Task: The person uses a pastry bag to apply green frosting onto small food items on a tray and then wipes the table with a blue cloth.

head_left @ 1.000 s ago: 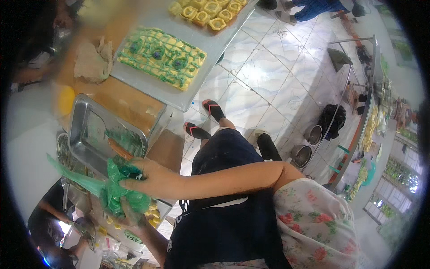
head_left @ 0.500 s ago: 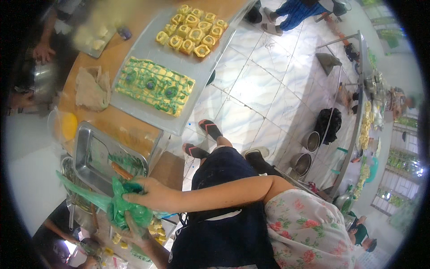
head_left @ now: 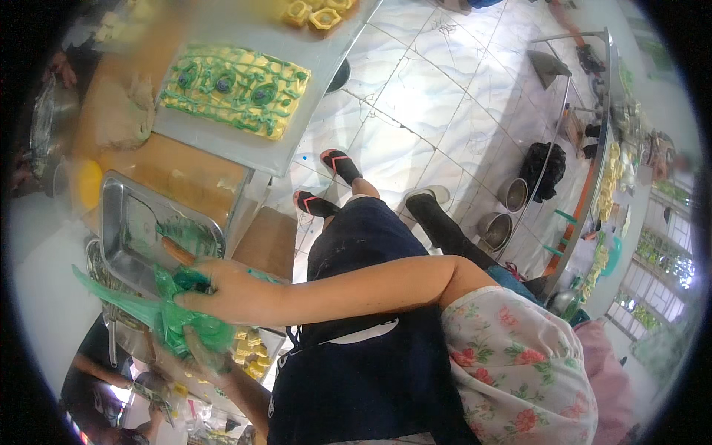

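My right hand (head_left: 226,291) grips the upper part of a green plastic bag (head_left: 196,331), whose loose end trails off to the left. From below, my left hand (head_left: 210,357) is closed on the same bag, its fingers partly hidden by the plastic. Green smears mark my hands and wrist. A brown handle (head_left: 176,251) pokes out beside my right fingers; I cannot tell whether they grip it. Just beyond the bag lies a deep metal tray (head_left: 119,256) smeared with green icing.
On the wooden table (head_left: 200,174), a grey board (head_left: 293,144) holds a yellow cake (head_left: 256,122) piped with green lines and purple flowers. Several yellow-topped pastries (head_left: 324,18) sit beyond it. Metal pots (head_left: 495,230) stand on the tiled floor. Another person's arm (head_left: 104,373) is at lower left.
The view has shifted, so the table, cake and tray sit higher and further left in it. Both hands keep hold of the green bag.
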Motion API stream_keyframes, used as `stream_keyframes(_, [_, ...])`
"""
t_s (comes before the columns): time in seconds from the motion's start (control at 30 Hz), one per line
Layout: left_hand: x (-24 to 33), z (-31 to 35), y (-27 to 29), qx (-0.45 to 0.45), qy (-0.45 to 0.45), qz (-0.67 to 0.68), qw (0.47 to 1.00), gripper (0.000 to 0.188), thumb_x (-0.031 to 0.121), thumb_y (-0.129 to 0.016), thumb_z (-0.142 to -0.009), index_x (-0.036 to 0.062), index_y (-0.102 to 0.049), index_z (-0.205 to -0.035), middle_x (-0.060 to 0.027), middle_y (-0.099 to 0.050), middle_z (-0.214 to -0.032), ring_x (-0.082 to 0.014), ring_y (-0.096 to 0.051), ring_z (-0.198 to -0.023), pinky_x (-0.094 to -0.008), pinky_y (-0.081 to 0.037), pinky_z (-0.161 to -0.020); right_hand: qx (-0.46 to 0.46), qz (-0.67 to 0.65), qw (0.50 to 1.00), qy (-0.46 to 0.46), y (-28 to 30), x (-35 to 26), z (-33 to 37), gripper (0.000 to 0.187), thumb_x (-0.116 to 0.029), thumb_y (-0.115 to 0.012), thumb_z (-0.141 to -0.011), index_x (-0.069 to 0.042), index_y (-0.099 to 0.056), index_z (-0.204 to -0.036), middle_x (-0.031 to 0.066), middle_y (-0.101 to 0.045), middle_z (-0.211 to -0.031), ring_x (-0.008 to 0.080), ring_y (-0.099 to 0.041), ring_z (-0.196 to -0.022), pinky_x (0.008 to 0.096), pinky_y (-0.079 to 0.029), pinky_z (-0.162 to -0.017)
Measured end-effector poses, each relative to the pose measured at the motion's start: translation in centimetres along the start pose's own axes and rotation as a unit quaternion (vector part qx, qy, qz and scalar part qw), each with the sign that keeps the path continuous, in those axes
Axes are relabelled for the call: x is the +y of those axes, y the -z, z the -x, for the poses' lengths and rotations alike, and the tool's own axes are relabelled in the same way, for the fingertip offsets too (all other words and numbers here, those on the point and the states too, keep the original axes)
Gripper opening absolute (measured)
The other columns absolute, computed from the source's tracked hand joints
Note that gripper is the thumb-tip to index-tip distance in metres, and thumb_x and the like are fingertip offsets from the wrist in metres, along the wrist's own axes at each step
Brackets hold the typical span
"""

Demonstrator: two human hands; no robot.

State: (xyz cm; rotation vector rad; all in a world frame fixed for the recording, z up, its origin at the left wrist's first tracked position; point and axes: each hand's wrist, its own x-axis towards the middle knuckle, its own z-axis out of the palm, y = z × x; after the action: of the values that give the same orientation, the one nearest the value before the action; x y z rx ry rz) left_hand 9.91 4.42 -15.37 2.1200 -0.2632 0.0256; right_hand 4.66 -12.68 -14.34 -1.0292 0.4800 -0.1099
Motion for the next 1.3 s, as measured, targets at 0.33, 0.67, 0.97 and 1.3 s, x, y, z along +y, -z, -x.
stream_keyframes(0.33, [-0.2, -0.4, 0.6, -0.011, 0.019, 0.033, 0.999, 0.046, 0.012, -0.057, -0.072, -0.0084, -0.041, -0.110, -0.0185, -0.048, -0.105, -0.0263, -0.049, -0.094, -0.0329, -0.043, -0.079, -0.012, -0.025, 1.000, 0.011, -1.0, 0.5, 0.0, 0.028, -0.021, -0.059, -0.077, 0.001, -0.055, -0.094, 0.0139, -0.057, -0.087, 0.0194, -0.055, -0.080, 0.0289, -0.043, -0.072])
stream_keyframes(0.67, [-0.4, 0.3, 1.2, 0.001, 0.090, 0.132, 0.987, 0.049, 0.011, -0.052, -0.074, -0.0074, -0.036, -0.116, -0.0187, -0.044, -0.112, -0.0264, -0.047, -0.097, -0.0331, -0.043, -0.079, -0.039, 0.025, 0.998, -0.043, -1.9, 0.1, 0.5, 0.039, -0.026, -0.060, -0.076, 0.001, -0.052, -0.103, 0.0144, -0.058, -0.093, 0.0179, -0.055, -0.081, 0.0286, -0.044, -0.072])
stream_keyframes(0.97, [-0.6, -0.1, 1.5, -0.038, -0.049, 0.038, 0.997, 0.044, 0.005, -0.050, -0.075, -0.0073, -0.037, -0.116, -0.0173, -0.046, -0.112, -0.0243, -0.048, -0.097, -0.0321, -0.043, -0.079, -0.018, 0.086, 0.996, -0.030, -2.8, 1.2, 0.5, 0.042, -0.028, -0.060, -0.076, 0.001, -0.050, -0.105, 0.0141, -0.057, -0.095, 0.0191, -0.054, -0.086, 0.0297, -0.043, -0.076])
stream_keyframes(1.3, [0.8, -0.2, 0.9, -0.003, 0.094, 0.196, 0.976, 0.042, 0.002, -0.048, -0.077, -0.0069, -0.037, -0.116, -0.0163, -0.047, -0.111, -0.0231, -0.049, -0.096, -0.0317, -0.043, -0.078, -0.052, 0.078, 0.995, -0.021, -2.9, 0.4, 0.5, 0.045, -0.024, -0.060, -0.077, 0.002, -0.046, -0.111, 0.0129, -0.055, -0.099, 0.0168, -0.051, -0.091, 0.0283, -0.040, -0.082])
